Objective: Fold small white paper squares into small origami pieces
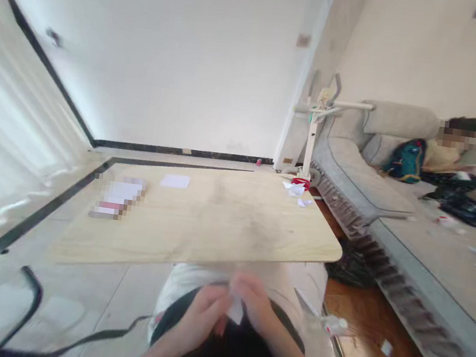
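one grey sofa (356,159) stands right of one wooden table (179,217), on which one flat white sheet (175,181) lies toward the far side. nearer than the table's edge, left hand (205,311) and right hand (253,300), two together, pinch one small white paper (236,310) between them.

Matt wood tabletop (169,225) — smooth paper piece (236,310) — cloth sofa (365,170), glossy wooden floor (366,353)

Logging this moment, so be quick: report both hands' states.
Left hand: closed, seemingly holding the white paper; blurred.
Right hand: closed, holding the same white paper.
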{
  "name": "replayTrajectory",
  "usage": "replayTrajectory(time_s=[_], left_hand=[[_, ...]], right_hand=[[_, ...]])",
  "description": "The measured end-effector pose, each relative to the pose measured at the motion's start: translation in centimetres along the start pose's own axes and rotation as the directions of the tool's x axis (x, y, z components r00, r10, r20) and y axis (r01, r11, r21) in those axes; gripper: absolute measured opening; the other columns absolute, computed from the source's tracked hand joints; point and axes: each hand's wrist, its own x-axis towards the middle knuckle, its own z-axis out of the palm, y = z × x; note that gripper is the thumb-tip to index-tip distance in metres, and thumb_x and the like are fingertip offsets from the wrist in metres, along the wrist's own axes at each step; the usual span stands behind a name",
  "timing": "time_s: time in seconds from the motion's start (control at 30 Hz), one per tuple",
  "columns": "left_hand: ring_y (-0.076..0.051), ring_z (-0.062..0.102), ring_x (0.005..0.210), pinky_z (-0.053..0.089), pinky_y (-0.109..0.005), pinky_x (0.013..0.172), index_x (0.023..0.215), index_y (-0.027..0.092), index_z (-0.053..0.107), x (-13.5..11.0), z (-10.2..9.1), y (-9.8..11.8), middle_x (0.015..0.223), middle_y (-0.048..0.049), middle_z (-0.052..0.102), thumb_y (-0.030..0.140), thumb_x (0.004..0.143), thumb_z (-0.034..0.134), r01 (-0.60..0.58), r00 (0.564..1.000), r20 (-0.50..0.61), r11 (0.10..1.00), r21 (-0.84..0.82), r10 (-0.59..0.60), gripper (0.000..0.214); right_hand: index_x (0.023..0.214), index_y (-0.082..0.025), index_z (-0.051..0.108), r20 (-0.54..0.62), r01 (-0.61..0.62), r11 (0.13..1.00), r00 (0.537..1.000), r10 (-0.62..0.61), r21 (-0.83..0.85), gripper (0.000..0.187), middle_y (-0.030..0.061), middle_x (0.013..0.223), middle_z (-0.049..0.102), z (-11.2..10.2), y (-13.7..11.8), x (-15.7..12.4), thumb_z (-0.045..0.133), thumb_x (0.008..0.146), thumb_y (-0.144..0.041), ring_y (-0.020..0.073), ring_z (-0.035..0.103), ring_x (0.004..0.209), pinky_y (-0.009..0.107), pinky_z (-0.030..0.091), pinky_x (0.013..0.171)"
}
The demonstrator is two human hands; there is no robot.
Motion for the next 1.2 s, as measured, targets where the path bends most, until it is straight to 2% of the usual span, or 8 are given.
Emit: replayTrajectory(time_s=[0.17,0.37,0.6,0.77,1.07,1.2], left_hand=[[-0.01,0.041,0.035,0.031,-0.021,0.039,0.05,0.017,0.049,0.07,0.0,-0.07,0.037,0.0011,0.044,0.068,0.08,0.046,-0.01,1.0,0.022,0.999,-0.031,0.01,0.059],[-0.01,0.045,0.041,0.036,-0.021,0.046,0.055,0.016,0.052,0.04,-0.11,0.04,0.042,0.0006,0.049,0.061,0.085,0.048,-0.059,0.998,0.006,0.998,0.004,0.059,0.053],[-0.01,0.046,0.042,0.035,-0.022,0.046,0.054,0.016,0.053,-0.04,-0.12,0.12,0.043,-0.0002,0.05,0.055,0.086,0.048,-0.046,0.998,0.04,0.999,-0.011,0.046,0.051],[-0.011,0.045,0.041,0.035,-0.022,0.045,0.054,0.016,0.053,-0.16,0.04,0.15,0.043,-0.0002,0.049,0.055,0.085,0.049,-0.039,0.998,0.039,0.997,-0.061,0.041,0.051],[-0.009,0.043,0.04,0.032,-0.021,0.043,0.057,0.015,0.054,-0.05,0.27,0.55,0.042,0.0011,0.048,0.06,0.085,0.047,0.002,1.0,0.023,1.0,-0.021,-0.002,0.053],[-0.01,0.043,0.039,0.031,-0.021,0.043,0.055,0.015,0.053,-0.05,0.28,0.57,0.042,0.0001,0.048,0.061,0.085,0.047,0.004,1.0,0.026,0.999,-0.038,-0.003,0.055]], right_hand=[[0.054,-0.019,0.043,-0.014,0.0,1.0,1.0,0.0,-0.002,0.03,-0.0036,0.055,0.037,0.02,-0.17,-0.02,0.053,0.079,-0.033,0.0114,0.035,0.054,0.025,0.029,0.051],[0.052,-0.019,0.042,-0.126,0.014,0.999,0.992,-0.018,-0.034,0.032,-0.004,0.053,0.036,0.12,0.14,0.19,0.052,0.078,-0.034,0.0109,0.034,0.054,0.025,0.028,0.052],[0.052,-0.019,0.044,-0.16,0.03,0.997,0.986,-0.042,-0.074,0.031,-0.0036,0.053,0.038,0.26,-0.22,0.12,0.053,0.077,-0.034,0.0116,0.037,0.055,0.026,0.03,0.055],[0.051,-0.019,0.044,-0.155,0.025,0.999,0.987,-0.031,-0.041,0.032,-0.0042,0.052,0.037,0.16,-0.32,0.03,0.055,0.077,-0.034,0.011,0.035,0.053,0.026,0.028,0.052],[0.051,-0.019,0.04,-0.193,0.047,0.998,0.98,-0.054,-0.042,0.035,-0.0049,0.052,0.034,0.27,-0.34,0.03,0.055,0.08,-0.034,0.0107,0.032,0.053,0.026,0.027,0.052],[0.054,-0.019,0.046,-0.181,0.059,0.998,0.982,-0.056,0.009,0.028,-0.0038,0.055,0.04,0.22,-0.06,0.06,0.055,0.078,-0.029,0.0114,0.038,0.056,0.026,0.031,0.055]])
